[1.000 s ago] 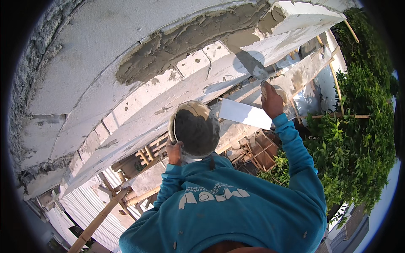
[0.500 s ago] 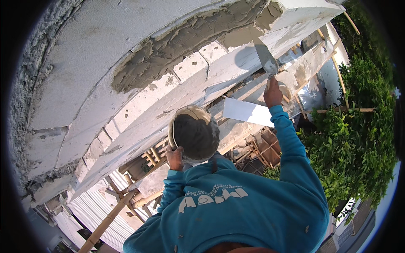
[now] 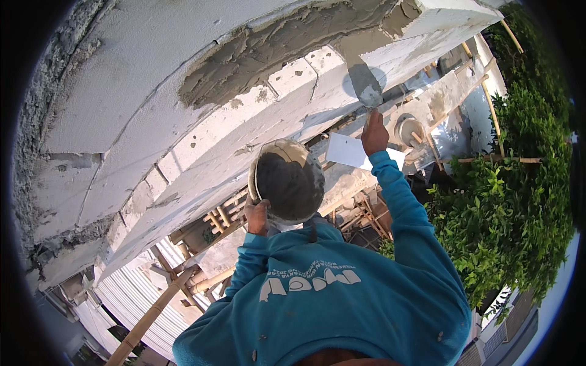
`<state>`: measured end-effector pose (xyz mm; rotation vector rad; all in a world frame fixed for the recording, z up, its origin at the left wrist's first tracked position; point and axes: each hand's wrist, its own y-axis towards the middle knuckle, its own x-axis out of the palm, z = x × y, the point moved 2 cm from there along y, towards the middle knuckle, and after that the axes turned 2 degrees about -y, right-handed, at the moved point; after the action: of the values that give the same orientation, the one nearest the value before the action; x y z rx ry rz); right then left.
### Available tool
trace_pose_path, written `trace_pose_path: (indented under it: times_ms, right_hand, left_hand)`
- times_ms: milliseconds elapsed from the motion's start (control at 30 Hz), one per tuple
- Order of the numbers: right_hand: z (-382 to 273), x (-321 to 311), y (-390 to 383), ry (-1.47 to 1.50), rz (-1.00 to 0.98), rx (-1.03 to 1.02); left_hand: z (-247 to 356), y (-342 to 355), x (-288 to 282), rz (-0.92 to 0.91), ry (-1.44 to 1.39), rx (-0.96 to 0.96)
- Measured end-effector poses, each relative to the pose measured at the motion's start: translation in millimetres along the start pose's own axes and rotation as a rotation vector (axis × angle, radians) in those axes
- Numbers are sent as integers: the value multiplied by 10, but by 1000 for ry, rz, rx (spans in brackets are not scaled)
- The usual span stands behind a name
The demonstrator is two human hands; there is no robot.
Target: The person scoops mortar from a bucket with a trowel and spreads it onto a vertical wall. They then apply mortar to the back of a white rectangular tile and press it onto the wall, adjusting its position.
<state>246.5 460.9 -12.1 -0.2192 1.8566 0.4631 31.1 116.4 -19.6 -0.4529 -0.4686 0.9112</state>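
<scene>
My left hand (image 3: 256,218) grips the near-left rim of a round bucket (image 3: 318,183). Dark grey wet mortar (image 3: 284,188) lies inside the bucket, which is tipped so its mouth faces me. In my right hand (image 3: 375,132) is the handle of a trowel (image 3: 365,84), fingers closed around it. The blade's far end meets a smooth mortar patch (image 3: 360,43) on the edge of the white block wall (image 3: 152,97). A thick, rough band of mortar (image 3: 262,58) runs along the top of the wall, left of the trowel.
Below the wall are bamboo poles (image 3: 152,314) and planks of a scaffold. A white sheet (image 3: 348,150) and another round bucket (image 3: 410,130) are beyond my right forearm. Leafy green branches (image 3: 488,213) fill the right side. Corrugated roofing (image 3: 134,305) lies down at the left.
My right hand and the trowel have moved left along the wall edge. The view has shifted slightly, and the bucket in my left hand appears a little higher and farther right.
</scene>
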Motion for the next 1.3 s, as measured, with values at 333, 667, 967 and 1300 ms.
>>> trace_pose_path:
  times_ms: [333, 667, 967, 1300]
  right_hand:
    - [164, -491, -507, -149, -54, -37]
    - [-1077, -739, -2112, 82, -869, -232]
    - [-1560, -239, -2345, 687, -1235, -207]
    - [-1166, -855, -2417, 1526, -1637, 511]
  left_hand:
    - [35, 98, -372, 20, 25, -30]
    - [415, -84, -469, -100, 77, 60]
    - [618, -234, -459, -158, 129, 142]
    - [553, -106, -484, -136, 35, 33]
